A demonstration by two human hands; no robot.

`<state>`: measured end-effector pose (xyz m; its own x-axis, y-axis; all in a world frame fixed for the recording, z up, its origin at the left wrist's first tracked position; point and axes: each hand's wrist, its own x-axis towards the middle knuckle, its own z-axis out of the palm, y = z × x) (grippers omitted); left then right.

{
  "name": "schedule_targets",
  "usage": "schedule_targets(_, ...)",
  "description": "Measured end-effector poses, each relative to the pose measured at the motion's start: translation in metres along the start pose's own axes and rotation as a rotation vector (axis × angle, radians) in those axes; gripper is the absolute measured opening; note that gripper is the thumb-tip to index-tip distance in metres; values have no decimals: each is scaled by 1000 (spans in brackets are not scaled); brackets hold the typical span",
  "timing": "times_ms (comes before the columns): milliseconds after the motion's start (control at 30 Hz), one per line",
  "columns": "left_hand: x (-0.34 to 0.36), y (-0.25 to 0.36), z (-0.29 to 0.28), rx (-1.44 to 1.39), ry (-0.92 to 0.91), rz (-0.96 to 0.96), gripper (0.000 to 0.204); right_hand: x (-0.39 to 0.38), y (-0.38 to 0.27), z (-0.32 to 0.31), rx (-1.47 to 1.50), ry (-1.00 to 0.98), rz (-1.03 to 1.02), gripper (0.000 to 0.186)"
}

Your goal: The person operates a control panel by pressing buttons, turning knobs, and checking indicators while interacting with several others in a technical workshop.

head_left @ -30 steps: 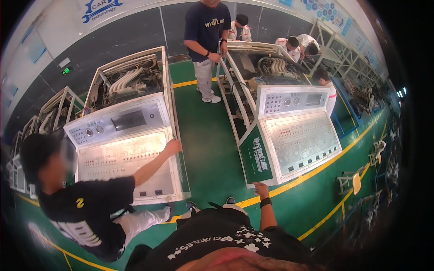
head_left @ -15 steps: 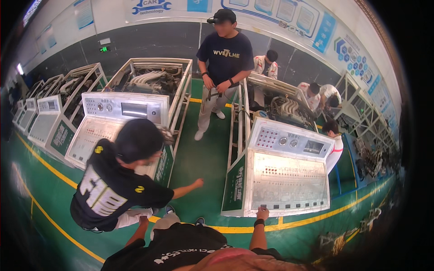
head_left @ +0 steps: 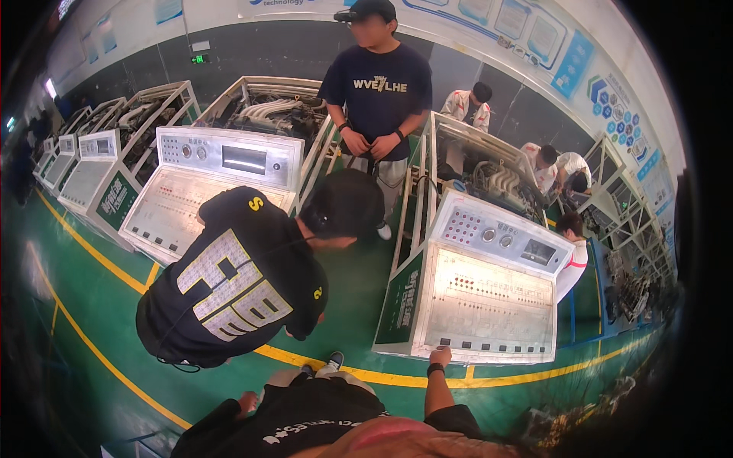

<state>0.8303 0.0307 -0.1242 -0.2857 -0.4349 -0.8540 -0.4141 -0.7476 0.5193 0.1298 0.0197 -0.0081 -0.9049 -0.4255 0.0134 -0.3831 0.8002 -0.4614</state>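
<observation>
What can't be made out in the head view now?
Head view:
Right hand: whether it presses the right console; contact too small.
Left hand: finger pose; too small and blurred.
Left console: lower right part, hidden by the black-shirted co-worker.

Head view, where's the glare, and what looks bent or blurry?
In the head view, glare whitens the panel above the right hand; also in the head view, the yellow floor line curves, and the lower right is dim and smeared.

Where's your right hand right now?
In the head view, the right hand is low and right of centre, at the lower edge of the slanted control panel, near its left corner; I can't tell whether they touch.
</observation>
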Motion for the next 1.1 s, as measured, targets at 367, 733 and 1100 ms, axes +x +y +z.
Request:
schedule_targets(367,4,-52,31,-777,200,-237,26,-32,-27,0,-133,-191,-96,8)
schedule_targets(733,-54,-72,80,-904,228,-374,18,-123,12,10,70,-449,-281,17)
schedule_targets(1100,58,10,210,-257,-97,63,18,-115,238,-103,589,-252,-44,16)
